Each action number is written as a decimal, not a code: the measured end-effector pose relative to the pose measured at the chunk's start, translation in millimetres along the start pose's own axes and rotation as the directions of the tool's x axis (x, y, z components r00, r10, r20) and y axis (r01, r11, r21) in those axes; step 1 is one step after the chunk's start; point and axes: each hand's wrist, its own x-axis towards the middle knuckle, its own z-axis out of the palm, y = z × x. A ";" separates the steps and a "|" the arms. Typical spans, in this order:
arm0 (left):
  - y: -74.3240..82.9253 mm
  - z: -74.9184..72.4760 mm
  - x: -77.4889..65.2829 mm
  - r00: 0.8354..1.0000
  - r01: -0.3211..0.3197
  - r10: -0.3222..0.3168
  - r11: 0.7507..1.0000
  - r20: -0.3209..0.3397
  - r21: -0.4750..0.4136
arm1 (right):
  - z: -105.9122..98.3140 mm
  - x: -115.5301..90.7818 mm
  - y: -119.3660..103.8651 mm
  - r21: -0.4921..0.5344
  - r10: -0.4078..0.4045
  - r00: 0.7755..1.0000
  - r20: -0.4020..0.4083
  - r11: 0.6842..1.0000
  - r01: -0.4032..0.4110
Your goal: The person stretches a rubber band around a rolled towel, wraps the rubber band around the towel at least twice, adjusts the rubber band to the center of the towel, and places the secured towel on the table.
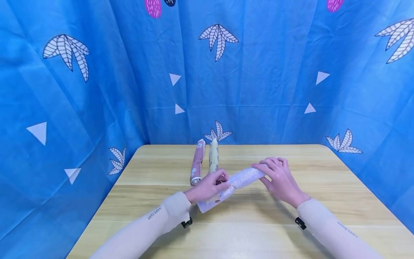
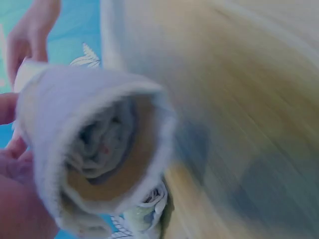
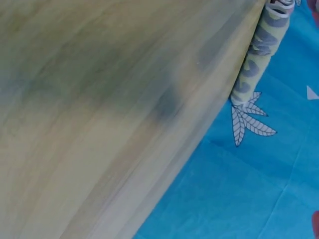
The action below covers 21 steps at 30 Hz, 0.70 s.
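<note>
A lavender rolled towel (image 1: 245, 178) is held slantwise above the table by both hands. Near its middle, my left hand (image 1: 207, 186) grips it with curled fingers and thumb. My right hand (image 1: 280, 180) holds its far right end, fingers over the top and thumb below. The left wrist view looks into the near end of the lavender towel (image 2: 89, 99), where the outer layer hangs loose around a tighter core. Just beyond my left hand lie a mauve rolled towel (image 1: 198, 162) and a pale green rolled towel (image 1: 214, 155), side by side.
The wooden table (image 1: 323, 201) has rounded far corners. A blue curtain (image 1: 265, 72) with leaf and triangle prints hangs behind it and along both sides. In the right wrist view, the patterned green roll (image 3: 259, 50) lies by the table edge.
</note>
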 end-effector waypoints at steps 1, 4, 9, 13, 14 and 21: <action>1.3 1.8 -1.2 1.000 -0.002 0.002 0.999 -0.013 0.048 | 0.2 0.4 -0.1 -0.003 0.007 1.000 0.002 1.000 -0.007; 4.6 7.1 -4.7 0.996 -0.048 0.067 0.956 -0.054 0.288 | 0.3 1.8 -1.0 -0.012 0.033 0.999 0.014 0.999 -0.033; 4.6 13.7 -7.0 0.957 -0.172 0.282 0.734 -0.064 0.657 | -0.3 3.3 -2.3 -0.027 0.056 0.998 0.024 0.998 -0.055; 3.2 15.0 -7.4 0.939 -0.210 0.340 0.676 -0.046 0.706 | -0.3 3.5 -3.6 -0.043 0.050 0.999 0.021 0.998 -0.049; 3.4 14.9 -7.2 0.938 -0.216 0.344 0.672 -0.040 0.709 | -0.1 3.4 -3.8 -0.045 0.048 0.999 0.020 0.998 -0.048; -0.8 9.9 -6.4 0.916 -0.270 0.402 0.589 0.013 0.762 | -0.2 7.5 -3.5 -0.039 0.056 0.998 0.029 0.998 -0.055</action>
